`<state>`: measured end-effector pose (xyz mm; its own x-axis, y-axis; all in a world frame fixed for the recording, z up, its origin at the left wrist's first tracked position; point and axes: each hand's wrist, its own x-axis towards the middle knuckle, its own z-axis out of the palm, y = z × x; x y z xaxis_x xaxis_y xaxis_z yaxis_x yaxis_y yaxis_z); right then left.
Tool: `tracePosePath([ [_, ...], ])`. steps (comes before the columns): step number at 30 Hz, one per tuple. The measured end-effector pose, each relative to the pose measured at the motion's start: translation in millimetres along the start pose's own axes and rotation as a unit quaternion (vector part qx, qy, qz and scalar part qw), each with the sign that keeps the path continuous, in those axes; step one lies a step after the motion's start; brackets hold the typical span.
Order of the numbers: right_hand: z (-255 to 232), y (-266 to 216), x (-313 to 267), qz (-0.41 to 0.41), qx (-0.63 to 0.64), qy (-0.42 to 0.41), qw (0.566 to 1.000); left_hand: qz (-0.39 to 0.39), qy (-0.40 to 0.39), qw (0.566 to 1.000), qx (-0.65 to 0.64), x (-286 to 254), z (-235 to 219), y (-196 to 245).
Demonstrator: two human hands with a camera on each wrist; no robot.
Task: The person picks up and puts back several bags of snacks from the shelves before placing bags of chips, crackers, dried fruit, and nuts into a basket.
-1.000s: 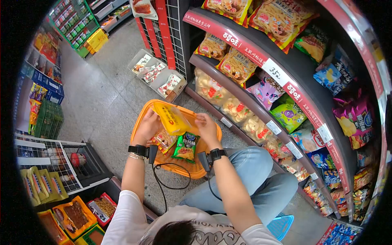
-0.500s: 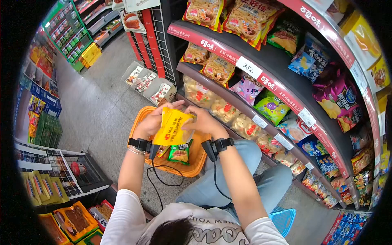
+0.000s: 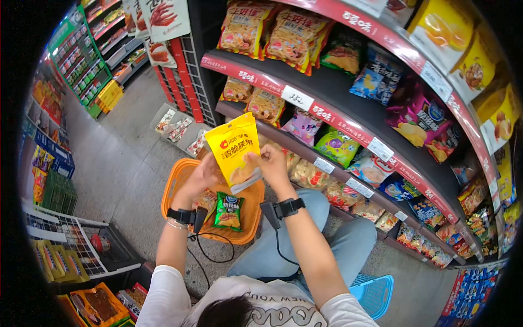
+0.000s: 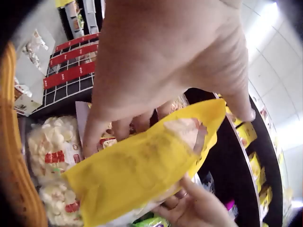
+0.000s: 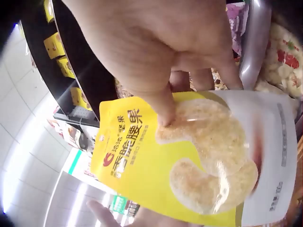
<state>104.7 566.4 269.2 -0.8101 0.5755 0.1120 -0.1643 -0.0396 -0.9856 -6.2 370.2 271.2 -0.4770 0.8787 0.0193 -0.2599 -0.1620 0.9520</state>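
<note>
A yellow and white bag of cashews [image 3: 235, 143] is held up, tilted, above the orange basket [image 3: 168, 192]. My right hand [image 3: 274, 168] pinches it by its right side; in the right wrist view the thumb [image 5: 164, 111] presses on the printed front, the other fingers behind. At the bag's left edge is my left hand [image 3: 199, 179], fingers loosely spread. The left wrist view shows its thumb [image 4: 239, 97] standing apart from the bag. Inside the basket lie a green snack bag [image 3: 227, 211] and a red and yellow snack bag [image 3: 205, 203], partly hidden.
Curved shelves of snack bags with a red price rail [image 3: 260, 82] rise on the right. A grey bin [image 3: 163, 121] with small packets stands on the floor beyond the basket. A blue basket [image 3: 381, 297] is beside the person's bent legs [image 3: 305, 229]. Racks stand at left.
The cashew bag has been turned upright, its printed front now facing the head camera. My left hand has come away from it, while my right keeps its grip. The head view has swung right.
</note>
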Motion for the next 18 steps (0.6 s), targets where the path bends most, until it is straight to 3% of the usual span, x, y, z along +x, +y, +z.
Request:
tracePosePath([
  [3,-8.7,-28.8,-12.3,-0.002,-0.012,0.054,0.998,0.059,0.062,0.992,0.093,10.6,46.6,-11.7],
  [4,-9.0,-32.9,-15.8,-0.013,0.03,0.075,0.997,0.057,0.11,0.976,0.18,13.7,58.2,-12.6],
  [7,-23.7,-59.1,-29.7,-0.085,-0.072,0.116,0.987,0.078,0.103,0.983,0.132,29.7,78.5,-21.2],
  [8,-38.0,-68.5,-25.1,-0.048,-0.053,0.091,0.993,0.093,0.086,0.978,0.164,43.6,84.0,-19.3],
  [11,-58.3,-96.5,-43.3,-0.171,-0.155,0.124,0.965,0.091,0.064,0.982,0.154,37.2,118.8,11.0],
  [12,-68.4,-107.6,-51.1,-0.15,-0.227,0.135,0.953,0.078,0.048,0.991,0.097,40.8,127.1,17.5],
  [15,-92.8,-129.3,-64.3,-0.066,-0.035,0.03,0.997,0.161,0.037,0.983,0.085,52.4,159.4,42.8],
  [16,-97.8,-152.8,-73.1,-0.071,-0.119,0.028,0.99,0.177,0.031,0.981,0.078,52.4,177.7,62.1],
  [18,-114.2,-163.4,-80.1,-0.086,-0.107,0.077,0.987,0.206,-0.002,0.977,0.058,63.7,198.9,74.3],
])
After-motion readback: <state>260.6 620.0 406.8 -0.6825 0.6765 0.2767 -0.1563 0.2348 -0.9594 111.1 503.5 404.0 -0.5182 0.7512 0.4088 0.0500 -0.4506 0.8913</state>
